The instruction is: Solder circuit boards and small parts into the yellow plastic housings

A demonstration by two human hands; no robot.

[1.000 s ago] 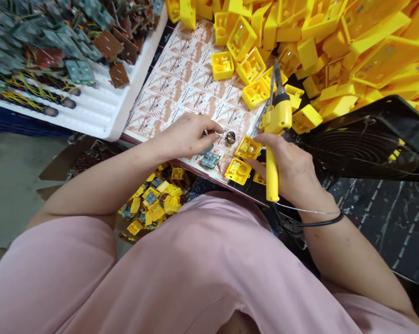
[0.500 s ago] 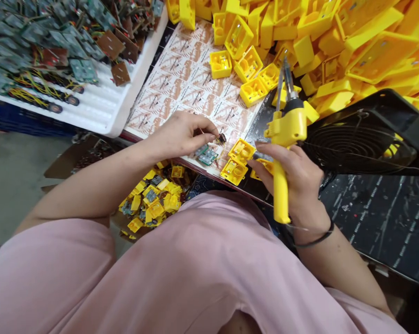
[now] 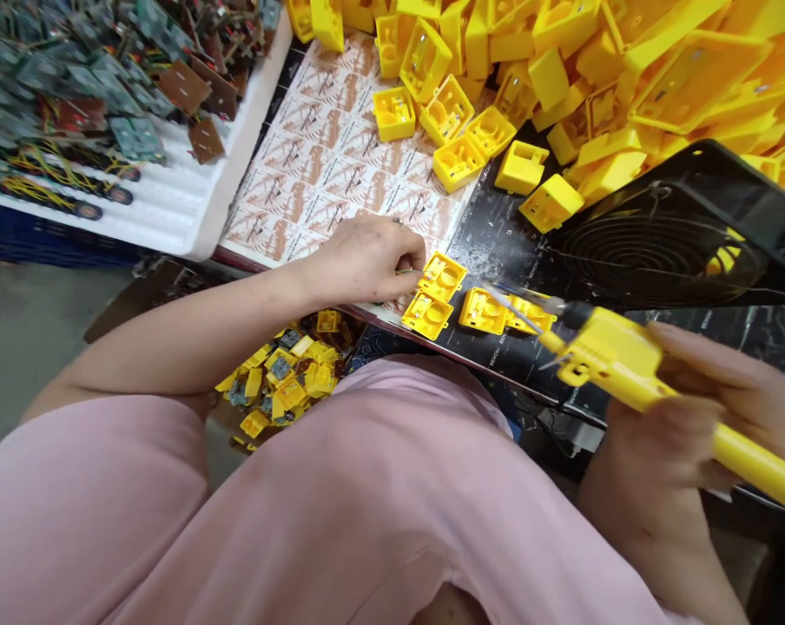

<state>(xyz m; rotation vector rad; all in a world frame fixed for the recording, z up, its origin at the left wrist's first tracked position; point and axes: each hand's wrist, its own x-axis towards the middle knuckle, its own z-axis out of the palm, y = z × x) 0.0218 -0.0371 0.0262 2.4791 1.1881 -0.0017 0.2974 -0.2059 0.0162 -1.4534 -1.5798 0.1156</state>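
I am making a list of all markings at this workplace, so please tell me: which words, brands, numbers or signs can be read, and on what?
"BENCH": on the black mat, near the person's edge; any letters after it are unclear.
Black mat, other white print: too small or blurred.
Printed sheet: repeated dark lettering, too small to read.
Soldering gun: no readable text.

From my remote seat I count one left hand [image 3: 370,260], one right hand [image 3: 682,425], one yellow soldering tool [image 3: 617,351], one black fan [image 3: 666,243] and one white tray [image 3: 188,201]. Two yellow cases [image 3: 427,315] sit beside the left hand; I cannot number the heaped yellow housings [image 3: 698,82].
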